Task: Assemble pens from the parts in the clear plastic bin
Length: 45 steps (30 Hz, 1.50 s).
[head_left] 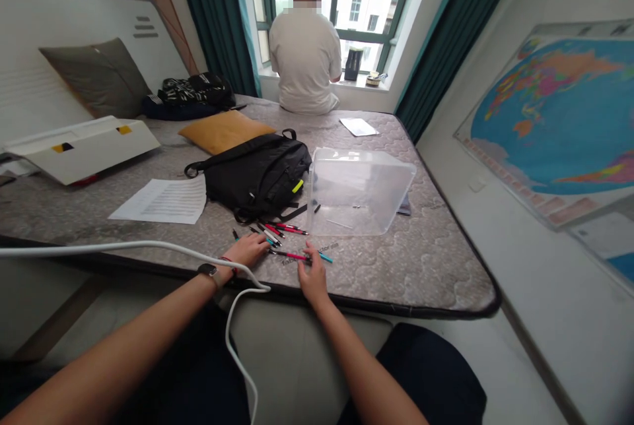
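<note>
My left hand [249, 249], with a watch on its wrist, reaches over the near side of a loose pile of pens [278, 231]. Its fingers are bent and close together, and what lies under them is hidden. A red pen [293, 255] lies crosswise between my two hands, just above the mattress. My right hand [314, 274] has its thumb and fingers closed around the right part of this pen. A teal pen [325, 258] sticks out to the right past those fingers. The pile holds several red, black, white and teal pens.
Behind the pens are a clear plastic box [361, 224] tipped on its side and a black backpack [262, 174]. A printed sheet [163, 201] lies left. A white cable [148, 246] crosses before my left arm. A person [306, 59] sits by the window, facing away.
</note>
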Motion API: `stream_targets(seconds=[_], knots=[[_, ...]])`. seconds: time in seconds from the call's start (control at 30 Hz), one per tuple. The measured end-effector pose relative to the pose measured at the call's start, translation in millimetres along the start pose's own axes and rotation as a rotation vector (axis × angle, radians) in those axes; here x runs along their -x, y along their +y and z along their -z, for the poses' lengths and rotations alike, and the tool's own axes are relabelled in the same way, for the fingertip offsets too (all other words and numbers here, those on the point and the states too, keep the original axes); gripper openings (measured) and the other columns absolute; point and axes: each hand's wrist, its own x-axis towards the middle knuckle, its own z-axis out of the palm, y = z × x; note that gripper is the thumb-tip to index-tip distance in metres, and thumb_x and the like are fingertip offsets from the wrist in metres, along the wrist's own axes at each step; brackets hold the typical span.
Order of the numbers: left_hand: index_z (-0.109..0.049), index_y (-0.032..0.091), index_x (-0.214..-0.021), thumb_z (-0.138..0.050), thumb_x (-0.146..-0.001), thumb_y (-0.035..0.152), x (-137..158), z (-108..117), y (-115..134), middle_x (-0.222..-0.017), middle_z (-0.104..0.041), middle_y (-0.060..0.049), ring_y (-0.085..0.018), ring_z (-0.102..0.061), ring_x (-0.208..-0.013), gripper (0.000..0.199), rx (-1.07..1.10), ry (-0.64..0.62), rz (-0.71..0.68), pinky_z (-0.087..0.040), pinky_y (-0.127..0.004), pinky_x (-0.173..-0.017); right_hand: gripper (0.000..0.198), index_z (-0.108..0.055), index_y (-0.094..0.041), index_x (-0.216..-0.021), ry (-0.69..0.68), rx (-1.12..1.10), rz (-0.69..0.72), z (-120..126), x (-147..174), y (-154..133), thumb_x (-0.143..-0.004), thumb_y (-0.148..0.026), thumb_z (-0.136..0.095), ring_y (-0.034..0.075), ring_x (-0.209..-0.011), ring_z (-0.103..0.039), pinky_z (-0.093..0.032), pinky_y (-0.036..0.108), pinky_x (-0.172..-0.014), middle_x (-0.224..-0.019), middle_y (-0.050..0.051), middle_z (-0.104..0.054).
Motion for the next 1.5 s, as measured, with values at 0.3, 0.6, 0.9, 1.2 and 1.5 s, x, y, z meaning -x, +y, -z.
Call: stream_targets(seconds=[0.3,0.6,0.9,1.2,1.5], knots=[[-0.062,0.018,-0.107,-0.047,-0.091,0.019,-8,24,28,-0.096,-0.065,-0.011,-0.024,-0.062,-0.089,0.022,0.069,0.114,0.03,-0.045,-0.036,-0.083,0.027,-0.067,-0.024,-0.106,-0.117,0.417,0.198,64,14,-1,-0.086,-0.014,-0.052,0.026,-0.122,-0.055,-0.044,0.045,-0.105,-0.127,0.011,-0.06],[-0.065,0.02,-0.079,-0.048,-0.092,0.047,-2,46,89,-0.074,-0.065,-0.009,-0.023,-0.061,-0.073,0.033,0.056,0.117,0.027,-0.042,-0.034,-0.069,0.021,-0.066,-0.019,-0.094,0.109,0.895,0.109,188,-8,27,-0.086,-0.017,-0.047,0.026,-0.096,-0.055,-0.045,0.04,-0.09,-0.096,0.01,-0.061],[-0.067,0.019,-0.074,-0.048,-0.09,0.042,-7,30,114,-0.071,-0.067,-0.011,-0.024,-0.063,-0.069,0.033,0.026,0.053,-0.002,-0.043,-0.035,-0.065,0.021,-0.064,-0.018,-0.096,0.26,1.135,0.034,200,-14,50,-0.088,-0.02,-0.045,0.028,-0.095,-0.052,-0.038,0.037,-0.084,-0.097,0.012,-0.059],[-0.065,0.018,-0.076,-0.048,-0.091,0.044,11,35,78,-0.077,-0.065,-0.01,-0.025,-0.058,-0.081,0.035,-0.097,0.055,-0.154,-0.043,-0.038,-0.073,0.017,-0.062,-0.018,-0.096,0.241,1.205,0.007,200,-15,49,-0.09,-0.02,-0.047,0.025,-0.094,-0.051,-0.035,0.033,-0.082,-0.098,0.01,-0.059],[-0.068,0.021,-0.097,-0.048,-0.089,0.035,61,44,-40,-0.127,-0.059,-0.013,-0.03,-0.051,-0.119,0.026,-0.091,0.031,-0.029,-0.039,-0.048,-0.104,0.013,-0.061,-0.018,-0.094,0.236,1.258,-0.015,199,-16,44,-0.089,-0.018,-0.049,0.023,-0.093,-0.049,-0.034,0.031,-0.081,-0.098,0.009,-0.058]])
